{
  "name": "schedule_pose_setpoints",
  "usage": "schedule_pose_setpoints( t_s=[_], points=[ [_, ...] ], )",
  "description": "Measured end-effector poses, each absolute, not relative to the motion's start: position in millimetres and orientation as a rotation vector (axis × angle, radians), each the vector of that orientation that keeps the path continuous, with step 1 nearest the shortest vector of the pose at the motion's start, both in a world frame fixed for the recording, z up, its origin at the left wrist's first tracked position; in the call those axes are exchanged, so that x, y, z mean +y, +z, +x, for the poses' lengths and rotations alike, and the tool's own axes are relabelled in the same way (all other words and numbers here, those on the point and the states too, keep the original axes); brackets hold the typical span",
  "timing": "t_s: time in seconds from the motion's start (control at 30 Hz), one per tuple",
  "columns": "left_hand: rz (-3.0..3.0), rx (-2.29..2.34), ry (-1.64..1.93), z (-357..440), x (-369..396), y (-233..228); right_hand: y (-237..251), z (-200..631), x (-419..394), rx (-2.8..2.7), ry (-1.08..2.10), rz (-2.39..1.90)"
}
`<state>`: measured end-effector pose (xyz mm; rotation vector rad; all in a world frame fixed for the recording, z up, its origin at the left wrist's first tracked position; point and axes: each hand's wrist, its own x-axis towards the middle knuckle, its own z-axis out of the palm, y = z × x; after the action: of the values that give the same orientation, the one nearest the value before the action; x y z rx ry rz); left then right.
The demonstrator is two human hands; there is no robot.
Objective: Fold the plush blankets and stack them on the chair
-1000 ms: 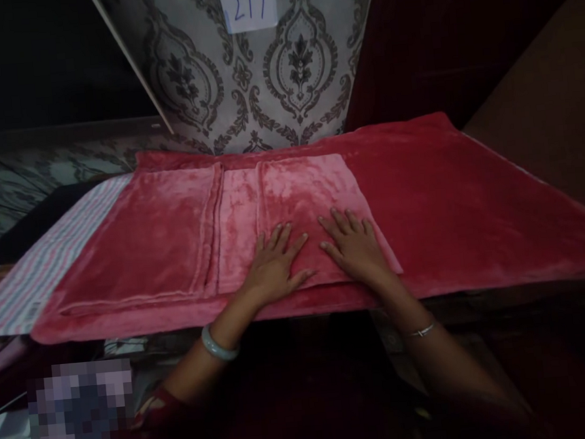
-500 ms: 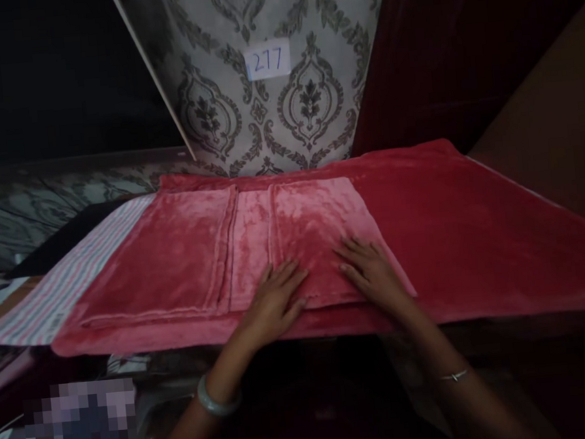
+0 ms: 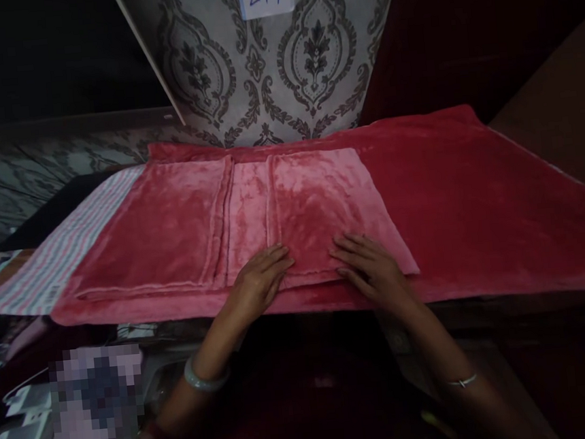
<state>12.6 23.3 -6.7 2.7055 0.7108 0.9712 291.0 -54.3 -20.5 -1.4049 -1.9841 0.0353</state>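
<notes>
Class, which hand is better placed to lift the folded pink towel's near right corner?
Probably the right hand: it lies flat beside that corner of the pink towel; the left hand rests near the towel's left fold.

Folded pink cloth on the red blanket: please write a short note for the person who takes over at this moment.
Left hand: open, palm down on the near edge of the folded pink cloth.
Right hand: open, flat on the same near edge, to the right.
The cloth lies flat on the red blanket, with a second folded red cloth beside it on the left. A striped cloth lies at the far left.
Done: the pink cloth is folded, with its edges lined up.
Left: no further fold shows; both hands rest on it.
</notes>
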Motion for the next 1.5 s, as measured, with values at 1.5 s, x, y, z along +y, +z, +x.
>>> schedule_pose_setpoints(
  t_s=[1.5],
  points=[
    [2.54,1.653,1.133,-90.8,10.5,27.0,-15.4,214.2,34.8,-2.348,-0.023,-1.663]
  ],
)
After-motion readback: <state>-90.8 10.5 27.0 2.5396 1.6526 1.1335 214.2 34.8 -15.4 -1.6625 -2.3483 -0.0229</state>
